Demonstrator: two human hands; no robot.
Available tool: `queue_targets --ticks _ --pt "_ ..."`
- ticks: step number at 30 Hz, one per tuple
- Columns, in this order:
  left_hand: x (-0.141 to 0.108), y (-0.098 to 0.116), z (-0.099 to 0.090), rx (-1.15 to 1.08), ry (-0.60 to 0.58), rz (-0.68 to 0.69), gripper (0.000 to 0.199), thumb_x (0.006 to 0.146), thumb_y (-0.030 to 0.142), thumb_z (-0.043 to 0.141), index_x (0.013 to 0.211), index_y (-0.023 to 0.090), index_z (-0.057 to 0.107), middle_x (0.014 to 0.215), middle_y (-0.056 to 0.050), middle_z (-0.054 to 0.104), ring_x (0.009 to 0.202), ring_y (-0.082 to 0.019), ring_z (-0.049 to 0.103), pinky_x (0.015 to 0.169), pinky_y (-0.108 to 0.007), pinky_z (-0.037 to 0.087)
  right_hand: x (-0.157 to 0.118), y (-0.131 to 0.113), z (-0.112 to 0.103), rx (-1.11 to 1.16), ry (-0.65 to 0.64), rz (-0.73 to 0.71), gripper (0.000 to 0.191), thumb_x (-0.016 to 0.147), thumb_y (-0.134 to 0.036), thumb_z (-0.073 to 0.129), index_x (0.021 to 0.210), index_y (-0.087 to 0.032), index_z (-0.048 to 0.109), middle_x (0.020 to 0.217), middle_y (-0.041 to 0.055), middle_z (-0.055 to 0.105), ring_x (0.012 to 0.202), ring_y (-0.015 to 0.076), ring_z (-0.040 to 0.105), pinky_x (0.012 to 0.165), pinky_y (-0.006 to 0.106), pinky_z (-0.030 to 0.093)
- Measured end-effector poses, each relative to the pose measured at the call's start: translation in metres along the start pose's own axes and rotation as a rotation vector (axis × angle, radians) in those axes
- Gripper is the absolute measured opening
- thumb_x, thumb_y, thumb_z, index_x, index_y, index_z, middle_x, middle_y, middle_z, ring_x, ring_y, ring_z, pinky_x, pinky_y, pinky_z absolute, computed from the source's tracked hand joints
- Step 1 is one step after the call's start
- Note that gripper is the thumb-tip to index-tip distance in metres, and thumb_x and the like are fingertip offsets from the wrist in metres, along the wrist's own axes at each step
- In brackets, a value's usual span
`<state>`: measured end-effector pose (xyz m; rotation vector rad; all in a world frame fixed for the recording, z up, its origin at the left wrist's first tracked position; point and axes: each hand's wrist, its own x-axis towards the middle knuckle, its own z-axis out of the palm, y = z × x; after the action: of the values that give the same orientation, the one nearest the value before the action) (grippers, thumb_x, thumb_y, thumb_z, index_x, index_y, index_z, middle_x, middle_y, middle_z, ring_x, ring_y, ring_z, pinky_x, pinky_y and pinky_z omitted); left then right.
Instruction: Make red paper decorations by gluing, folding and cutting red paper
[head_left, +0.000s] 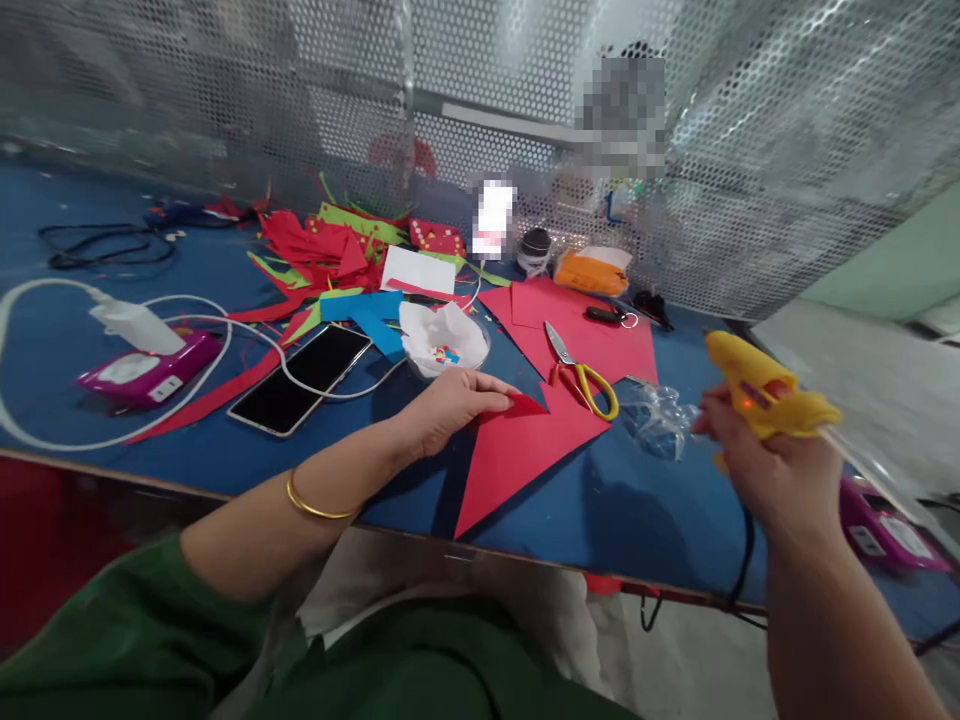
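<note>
Between the thumb and fingers of my left hand [461,408] is the upper corner of a red paper piece [517,452], folded or creased there. The paper reaches down to a point near the table's front edge. On the right, my right hand [784,470] grips a yellow glue gun [765,385] with a small orange light on its side; a clear glue stick [870,465] sticks out of its back. Scissors [581,378] with yellow handles lie just beyond the red paper. Crumpled clear plastic [660,420] sits between the scissors and the glue gun.
A paper-lined bowl [444,340] with small coloured bits stands past my left hand. A phone [301,380], a white cable and a purple power strip [154,368] lie left. Red sheets [585,325] and paper scraps [322,250] lie farther back. Perforated metal mesh [337,90] rises behind.
</note>
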<state>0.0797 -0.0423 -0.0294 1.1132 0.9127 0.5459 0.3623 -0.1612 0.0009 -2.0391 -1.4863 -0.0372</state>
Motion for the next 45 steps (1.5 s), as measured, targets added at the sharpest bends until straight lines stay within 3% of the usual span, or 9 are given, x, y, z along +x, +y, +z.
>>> queue_targets --ticks 2,7,14,21,26,30,34,38,45 --pt "0.000 -0.001 0.002 -0.028 0.005 -0.005 0.012 0.073 0.017 0.072 0.082 0.017 0.080 0.071 -0.005 0.075 0.059 -0.011 0.063 0.057 -0.023 0.048 0.000 -0.026 0.009 0.371 0.034 0.014 0.019 0.085 -0.048 0.063 0.084 -0.030 0.058 0.077 0.0058 0.065 0.075 0.0294 0.065 0.064 0.044 0.052" --pt "0.004 -0.006 0.006 -0.105 0.053 0.008 0.004 0.073 0.020 0.078 0.072 0.016 0.077 0.068 -0.004 0.074 0.058 -0.011 0.062 0.058 -0.023 0.048 0.010 -0.076 0.048 0.653 -0.280 -0.140 0.020 0.074 -0.036 0.078 0.079 -0.027 0.061 0.091 0.0035 0.070 0.095 0.0265 0.068 0.089 0.044 0.055" --pt "0.003 -0.005 0.011 0.017 0.004 0.052 0.012 0.074 0.015 0.073 0.063 0.018 0.073 0.056 0.003 0.064 0.050 -0.007 0.053 0.055 -0.022 0.044 0.003 -0.068 0.085 0.696 -0.326 -0.105 0.018 0.075 -0.031 0.078 0.083 -0.026 0.063 0.091 0.0023 0.071 0.090 0.0232 0.068 0.087 0.042 0.056" --pt "0.007 -0.012 0.014 -0.002 -0.052 0.040 0.002 0.072 0.019 0.077 0.071 0.018 0.077 0.066 0.000 0.072 0.058 -0.009 0.059 0.060 -0.022 0.049 -0.002 -0.060 0.090 0.594 -0.303 -0.161 0.011 0.080 -0.028 0.073 0.081 -0.024 0.063 0.086 0.0021 0.071 0.083 0.0209 0.068 0.076 0.036 0.055" --pt "0.008 -0.012 0.010 -0.063 0.010 0.043 0.004 0.075 0.021 0.078 0.076 0.017 0.078 0.073 -0.002 0.075 0.062 -0.009 0.063 0.064 -0.021 0.049 -0.003 -0.060 0.077 0.551 -0.066 -0.323 0.013 0.088 -0.037 0.070 0.091 -0.026 0.065 0.096 0.0028 0.071 0.095 0.0224 0.069 0.084 0.037 0.055" --pt "0.005 -0.007 0.004 -0.143 0.067 0.065 0.009 0.077 0.020 0.077 0.084 0.016 0.080 0.076 -0.004 0.077 0.066 -0.011 0.067 0.066 -0.022 0.051 -0.008 -0.058 0.063 0.344 0.032 -0.365 0.021 0.087 -0.044 0.071 0.096 -0.027 0.062 0.089 0.0021 0.071 0.079 0.0218 0.069 0.066 0.034 0.052" --pt "0.003 -0.004 -0.002 -0.199 0.089 0.098 0.005 0.077 0.017 0.077 0.082 0.016 0.080 0.075 -0.003 0.077 0.064 -0.011 0.067 0.065 -0.022 0.051 -0.013 -0.057 0.059 0.249 0.038 -0.522 0.024 0.087 -0.043 0.069 0.097 -0.026 0.056 0.080 0.0008 0.070 0.068 0.0209 0.066 0.059 0.033 0.050" --pt "0.003 -0.004 -0.004 -0.241 0.114 0.098 0.008 0.078 0.011 0.075 0.080 0.018 0.079 0.073 -0.002 0.077 0.063 -0.010 0.067 0.065 -0.022 0.052 -0.014 -0.063 0.059 0.168 0.001 -0.717 0.017 0.088 -0.031 0.068 0.096 -0.024 0.054 0.084 0.0025 0.067 0.073 0.0191 0.064 0.067 0.032 0.051" --pt "-0.003 0.002 -0.001 -0.240 0.128 0.066 0.015 0.082 0.007 0.068 0.077 0.018 0.078 0.071 -0.001 0.076 0.060 -0.009 0.066 0.061 -0.020 0.051 -0.014 -0.064 0.061 0.236 -0.031 -0.821 0.016 0.091 -0.031 0.065 0.098 -0.022 0.054 0.084 0.0035 0.064 0.076 0.0197 0.062 0.072 0.035 0.049"
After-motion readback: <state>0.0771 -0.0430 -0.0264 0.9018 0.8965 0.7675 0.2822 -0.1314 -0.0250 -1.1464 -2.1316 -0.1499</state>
